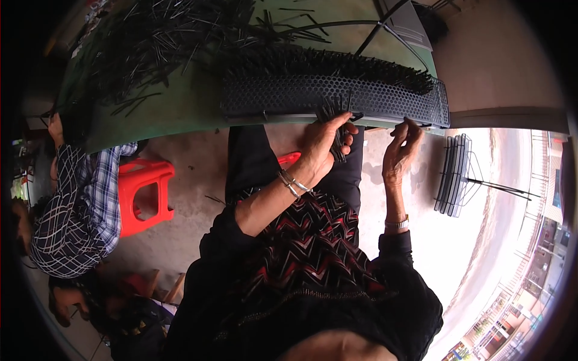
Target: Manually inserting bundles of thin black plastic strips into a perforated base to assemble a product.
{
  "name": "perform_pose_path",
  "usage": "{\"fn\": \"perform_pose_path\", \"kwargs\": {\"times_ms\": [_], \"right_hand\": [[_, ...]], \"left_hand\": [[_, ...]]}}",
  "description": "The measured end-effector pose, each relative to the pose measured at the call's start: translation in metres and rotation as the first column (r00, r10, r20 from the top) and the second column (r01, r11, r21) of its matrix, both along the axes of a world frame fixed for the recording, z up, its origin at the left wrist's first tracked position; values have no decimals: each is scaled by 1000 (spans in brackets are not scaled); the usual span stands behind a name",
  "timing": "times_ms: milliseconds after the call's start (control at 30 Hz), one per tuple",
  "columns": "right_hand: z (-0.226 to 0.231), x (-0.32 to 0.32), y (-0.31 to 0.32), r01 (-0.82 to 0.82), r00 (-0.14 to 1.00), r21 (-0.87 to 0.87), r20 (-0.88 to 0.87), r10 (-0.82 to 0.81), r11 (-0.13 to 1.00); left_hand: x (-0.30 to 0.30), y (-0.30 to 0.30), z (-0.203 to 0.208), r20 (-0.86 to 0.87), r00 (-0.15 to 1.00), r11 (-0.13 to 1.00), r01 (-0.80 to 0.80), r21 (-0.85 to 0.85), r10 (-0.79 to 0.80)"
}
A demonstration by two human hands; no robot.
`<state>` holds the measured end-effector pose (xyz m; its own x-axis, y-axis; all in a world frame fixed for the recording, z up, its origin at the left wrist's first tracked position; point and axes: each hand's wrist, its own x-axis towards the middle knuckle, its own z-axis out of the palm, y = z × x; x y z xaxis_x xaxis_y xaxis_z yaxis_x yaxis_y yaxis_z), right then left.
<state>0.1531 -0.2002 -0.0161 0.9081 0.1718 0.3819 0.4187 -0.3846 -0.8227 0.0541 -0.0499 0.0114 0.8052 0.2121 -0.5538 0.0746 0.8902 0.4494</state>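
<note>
A long dark perforated rack (pixel 385 90) lies along the near edge of the green table. Black thin sticks (pixel 337 64) stand densely in rows along its far side, while its near part shows bare holes. My left hand (pixel 328 141) is closed around a bundle of similar black sticks (pixel 328 111), their ends poking up against the rack's near edge. Farther right, my right hand (pixel 402 151) is at the rack's near edge, thumb and fingers bent together in a pinch. Whatever sits between those fingertips is too small to make out.
A big loose pile of black sticks (pixel 162 42) covers the far left of the green table (pixel 174 99). Beside a red plastic stool (pixel 147 192) at left is a person in a checked shirt (pixel 72 228). A wire rack (pixel 454 174) stands on the floor at right.
</note>
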Motion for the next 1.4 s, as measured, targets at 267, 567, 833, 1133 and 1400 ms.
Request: {"fn": "perform_pose_path", "kwargs": {"times_ms": [267, 567, 833, 1133, 1400], "right_hand": [[-135, -87, -56, 236, 873, -112, -411, -262, 965], [-157, -41, -40, 355, 866, 79, -403, -296, 931], [37, -22, 2, -15, 961, 157, -271, 58, 987], [60, 30, -2, -392, 862, 94, -310, 401, 915], [63, 70, 27, -10, 976, -5, 215, 11, 1000]], "left_hand": [[5, -5, -1, 35, 997, 996, 69, -48, -67], [5, -21, 1, 18, 988, 986, 154, 62, -155], [6, -24, 3, -5, 972, 960, 232, 157, -234], [15, -28, 10, -45, 960, 937, 281, 206, -278], [29, -31, -16, -132, 982, 991, 136, -19, -137]]}}
